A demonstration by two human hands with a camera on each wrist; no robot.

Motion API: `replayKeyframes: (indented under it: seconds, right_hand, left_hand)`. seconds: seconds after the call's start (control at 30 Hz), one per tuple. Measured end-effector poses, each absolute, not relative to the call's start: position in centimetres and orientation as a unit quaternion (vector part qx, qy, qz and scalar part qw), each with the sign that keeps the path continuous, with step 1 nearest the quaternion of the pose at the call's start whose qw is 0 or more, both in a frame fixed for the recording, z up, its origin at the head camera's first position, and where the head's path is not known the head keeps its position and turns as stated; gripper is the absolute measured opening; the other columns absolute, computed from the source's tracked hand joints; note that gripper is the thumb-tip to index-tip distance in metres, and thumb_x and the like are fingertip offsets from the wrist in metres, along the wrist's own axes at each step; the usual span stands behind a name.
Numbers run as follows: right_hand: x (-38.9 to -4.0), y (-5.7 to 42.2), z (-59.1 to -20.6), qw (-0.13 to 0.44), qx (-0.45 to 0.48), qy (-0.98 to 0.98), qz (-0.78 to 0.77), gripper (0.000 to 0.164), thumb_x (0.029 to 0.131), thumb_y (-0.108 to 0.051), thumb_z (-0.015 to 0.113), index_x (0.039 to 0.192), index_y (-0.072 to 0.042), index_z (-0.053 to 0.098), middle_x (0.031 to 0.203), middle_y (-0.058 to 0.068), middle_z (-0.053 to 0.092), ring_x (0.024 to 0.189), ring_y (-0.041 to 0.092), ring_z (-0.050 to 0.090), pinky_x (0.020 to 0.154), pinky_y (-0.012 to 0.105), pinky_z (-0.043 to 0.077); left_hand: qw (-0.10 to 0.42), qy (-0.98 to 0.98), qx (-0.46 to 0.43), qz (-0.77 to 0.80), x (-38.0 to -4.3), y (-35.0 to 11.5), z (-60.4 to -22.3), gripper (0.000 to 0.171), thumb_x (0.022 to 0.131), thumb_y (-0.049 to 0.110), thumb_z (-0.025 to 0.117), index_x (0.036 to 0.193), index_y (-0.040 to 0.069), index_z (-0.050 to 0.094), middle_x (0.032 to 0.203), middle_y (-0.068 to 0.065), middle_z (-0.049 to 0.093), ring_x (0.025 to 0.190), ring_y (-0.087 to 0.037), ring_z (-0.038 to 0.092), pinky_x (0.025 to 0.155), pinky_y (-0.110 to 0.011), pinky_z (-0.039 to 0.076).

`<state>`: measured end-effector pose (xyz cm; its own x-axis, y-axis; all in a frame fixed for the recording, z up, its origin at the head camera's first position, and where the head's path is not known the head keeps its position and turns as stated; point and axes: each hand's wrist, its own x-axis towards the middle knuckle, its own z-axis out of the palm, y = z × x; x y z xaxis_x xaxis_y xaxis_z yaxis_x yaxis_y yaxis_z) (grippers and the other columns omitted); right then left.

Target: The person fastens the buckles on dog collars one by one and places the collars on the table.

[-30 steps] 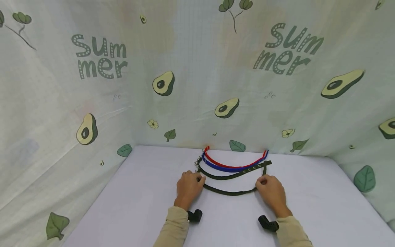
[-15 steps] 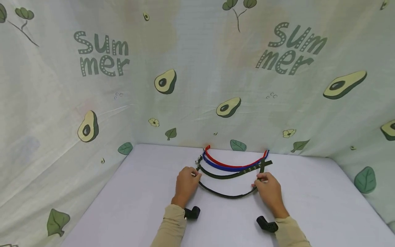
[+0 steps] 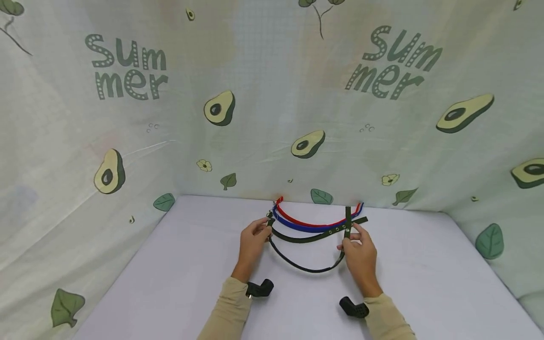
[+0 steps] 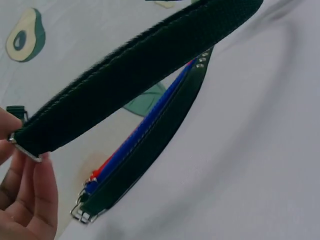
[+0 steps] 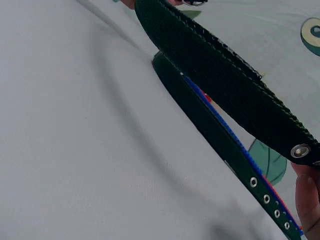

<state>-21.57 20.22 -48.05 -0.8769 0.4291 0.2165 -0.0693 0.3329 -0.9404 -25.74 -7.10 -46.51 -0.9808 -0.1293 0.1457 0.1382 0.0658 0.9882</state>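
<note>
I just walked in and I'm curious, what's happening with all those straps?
A person is holding up a dark green strap with both hands. The left hand grips it at the end with a metal loop, and the right hand holds it near some metal-rimmed holes. It bends in a curve between them. Another green strap, a blue strap and a red strap lie on the table.

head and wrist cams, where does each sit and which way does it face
Head: worn on the head, facing forward and down at the table; left hand, right hand and sleeves show.
Left wrist: worn there, facing the held green strap; left hand at left edge.
Right wrist: worn there, facing the same strap; fingers at right and top edges.
Both wrist views share that strap and a blue strap.
</note>
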Motion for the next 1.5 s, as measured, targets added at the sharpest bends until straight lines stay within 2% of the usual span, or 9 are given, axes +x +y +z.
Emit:
replayKeyframes:
  seconds: [0.1,0.23,0.47,0.57,0.77,1.0,1.23,1.3,1.5]
  right_hand:
    - [-21.3,19.9,-47.8,0.223,-0.113,-0.780,0.574,0.049,0.092,-0.001,0.052,0.140,-0.004,0.054,0.100,0.012,0.060,0.066,0.008,0.067,0.055,0.022,0.045]
    - [-21.2,19.5,-47.6,0.222,-0.101,-0.776,0.582,0.044,0.090,0.000,0.052,0.133,-0.004,0.060,0.101,0.013,0.061,0.061,0.010,0.065,0.054,0.023,0.046]
    - [-21.0,19.2,-47.7,0.242,-0.077,-0.773,0.582,0.035,0.094,0.001,0.053,0.127,-0.004,0.064,0.094,0.015,0.067,0.057,0.012,0.059,0.052,0.024,0.045]
    - [-20.9,19.0,-47.9,0.246,-0.069,-0.772,0.582,0.030,0.099,-0.004,0.053,0.126,-0.004,0.064,0.090,0.015,0.068,0.056,0.012,0.055,0.051,0.023,0.044]
    - [-20.9,18.6,-48.1,0.243,-0.058,-0.773,0.583,0.022,0.102,-0.015,0.059,0.120,-0.006,0.067,0.083,0.012,0.067,0.055,0.015,0.055,0.049,0.025,0.043]
    - [-20.8,18.6,-47.9,0.238,-0.056,-0.785,0.569,0.018,0.100,-0.012,0.061,0.115,-0.007,0.069,0.080,0.008,0.067,0.054,0.016,0.056,0.048,0.026,0.043]
    - [-20.6,18.7,-47.4,0.228,-0.048,-0.786,0.572,0.018,0.099,-0.009,0.060,0.114,-0.004,0.069,0.080,0.010,0.067,0.055,0.016,0.055,0.048,0.026,0.043]
    - [-20.5,18.7,-47.3,0.223,-0.047,-0.784,0.577,0.019,0.099,-0.008,0.060,0.115,-0.003,0.069,0.081,0.012,0.067,0.055,0.015,0.055,0.048,0.026,0.043]
    - [-20.3,18.4,-47.3,0.208,-0.038,-0.781,0.588,0.021,0.098,-0.007,0.061,0.116,-0.004,0.071,0.083,0.013,0.068,0.056,0.015,0.054,0.049,0.025,0.042]
  left_hand:
    - [0.084,-0.697,-0.012,-0.712,-25.7,-6.7,-46.4,0.030,0.096,0.008,0.065,0.125,0.003,0.069,0.102,-0.017,0.065,0.085,-0.022,0.065,0.072,-0.025,0.054]
    - [0.029,-0.621,0.001,-0.783,-25.6,-6.1,-46.1,0.032,0.098,0.011,0.063,0.128,0.000,0.065,0.109,-0.022,0.060,0.085,-0.021,0.062,0.073,-0.027,0.054]
    - [-0.044,-0.532,0.002,-0.845,-25.0,-5.6,-45.9,0.047,0.102,0.021,0.059,0.141,-0.004,0.049,0.108,-0.010,0.058,0.083,-0.015,0.054,0.074,-0.025,0.049]
    - [-0.058,-0.513,0.001,-0.856,-24.7,-5.4,-45.9,0.039,0.103,0.019,0.055,0.135,-0.002,0.050,0.105,-0.009,0.063,0.081,-0.014,0.053,0.071,-0.024,0.046]
    - [-0.053,-0.496,0.013,-0.866,-24.4,-5.0,-45.8,0.016,0.100,0.014,0.049,0.112,0.005,0.055,0.098,-0.005,0.066,0.068,-0.011,0.050,0.060,-0.021,0.039]
    - [-0.042,-0.483,0.021,-0.874,-24.5,-4.8,-45.4,0.030,0.100,0.015,0.049,0.124,-0.003,0.049,0.098,-0.006,0.065,0.058,-0.006,0.043,0.052,-0.018,0.034]
    - [-0.038,-0.467,0.009,-0.884,-24.5,-4.0,-45.8,0.010,0.101,0.015,0.056,0.104,0.006,0.058,0.092,-0.005,0.068,0.057,-0.006,0.043,0.052,-0.018,0.034]
    - [-0.041,-0.468,0.012,-0.883,-24.5,-3.8,-45.9,0.009,0.101,0.015,0.058,0.102,0.006,0.060,0.092,-0.005,0.068,0.058,-0.007,0.044,0.052,-0.018,0.035]
    - [-0.038,-0.495,0.003,-0.868,-24.5,-4.0,-46.0,0.029,0.100,0.017,0.062,0.121,-0.003,0.059,0.096,-0.005,0.067,0.061,-0.007,0.044,0.053,-0.018,0.034]
